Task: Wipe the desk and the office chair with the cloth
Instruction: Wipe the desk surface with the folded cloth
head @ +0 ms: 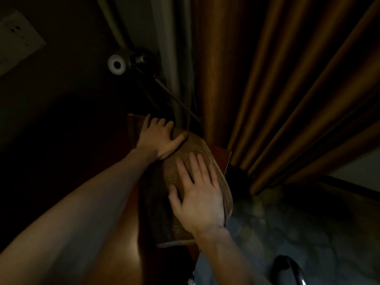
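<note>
Really dark shot, so a lot of this is murky. The cloth point(185, 173) is a brownish, folded-looking thing lying on the far corner of the desk point(220, 156). You can see its layered edges along the right side, where it runs close to the desk's edge.

The right hand point(197, 196) lies flat on top of the cloth, palm down, fingers straight and a bit spread, not gripping anything. The left hand point(157, 138) sits further back at the cloth's far end. Its thumb is stretched onto the cloth and its fingers reach out over the desk's back corner. They look fairly straight, but the fingertips fade into shadow, so I can't tell if they curl over the edge. Both forearms come in from the bottom left and mostly blur out.

Behind the desk hang heavy golden-brown curtains point(267, 89). A round white-and-black fitting point(117, 64) on a thin arm is up left, maybe a lamp, hard to say. There's a pale wall plate point(17, 36), cut off at the left edge. At the bottom right is patterned carpet point(308, 229) and a shiny curved metal piece point(296, 268), cut off by the frame. I can't tell what it belongs to.
</note>
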{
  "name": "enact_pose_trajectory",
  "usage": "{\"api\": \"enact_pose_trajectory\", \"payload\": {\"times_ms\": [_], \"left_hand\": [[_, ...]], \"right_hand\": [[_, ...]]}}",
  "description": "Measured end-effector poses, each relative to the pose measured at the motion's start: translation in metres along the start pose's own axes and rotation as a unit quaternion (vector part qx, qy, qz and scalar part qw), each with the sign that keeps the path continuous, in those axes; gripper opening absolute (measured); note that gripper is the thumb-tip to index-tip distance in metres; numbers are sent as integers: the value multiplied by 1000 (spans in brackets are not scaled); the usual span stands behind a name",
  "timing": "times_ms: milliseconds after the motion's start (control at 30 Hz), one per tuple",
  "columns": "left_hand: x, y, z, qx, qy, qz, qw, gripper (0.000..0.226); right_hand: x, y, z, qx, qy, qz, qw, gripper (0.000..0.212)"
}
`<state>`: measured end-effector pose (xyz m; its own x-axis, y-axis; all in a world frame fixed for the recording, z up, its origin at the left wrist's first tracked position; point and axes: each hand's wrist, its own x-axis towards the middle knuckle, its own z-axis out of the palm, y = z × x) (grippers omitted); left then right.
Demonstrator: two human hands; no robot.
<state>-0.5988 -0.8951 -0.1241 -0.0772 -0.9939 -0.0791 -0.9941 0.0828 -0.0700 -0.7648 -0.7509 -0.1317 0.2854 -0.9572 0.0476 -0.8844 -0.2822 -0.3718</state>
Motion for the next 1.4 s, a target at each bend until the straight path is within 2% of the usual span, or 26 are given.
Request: {"api": "enact_pose_trajectory", "payload": {"times_ms": [267, 433, 600, 700, 867, 967, 1033, 1133, 1400], "left_hand": [[-12, 42, -3, -11, 2, 47, 999, 96], [-20, 67, -2, -21, -9, 95, 995, 94], [-22, 91, -2, -23, -8, 145, 989, 91], [-22, 104, 1, -23, 5, 187, 982, 85], [-20, 107, 3, -31, 4, 240, 970, 74], [-22, 107, 5, -45, -6, 278, 960, 72], [-23, 108, 5, -41, 4, 301, 953, 67], [-32, 110, 8, -33, 7, 328, 944, 61], [-70, 118, 12, -50, 30, 281, 958, 60]], "right_hand": [[-36, -4, 5, 27, 49, 87, 995, 69], [-58, -8, 17, 95, 59, 142, 983, 72], [-74, -16, 25, 274, 128, 207, 930, 76], [-78, -21, 23, 340, 159, 216, 901, 79], [-79, -22, 24, 390, 142, 246, 876, 81], [-86, -29, 28, 459, 117, 309, 825, 81], [-90, -34, 29, 483, 129, 311, 808, 78], [-98, -36, 35, 500, 119, 322, 795, 76], [-129, -42, 41, 521, 87, 296, 796, 73]]}}
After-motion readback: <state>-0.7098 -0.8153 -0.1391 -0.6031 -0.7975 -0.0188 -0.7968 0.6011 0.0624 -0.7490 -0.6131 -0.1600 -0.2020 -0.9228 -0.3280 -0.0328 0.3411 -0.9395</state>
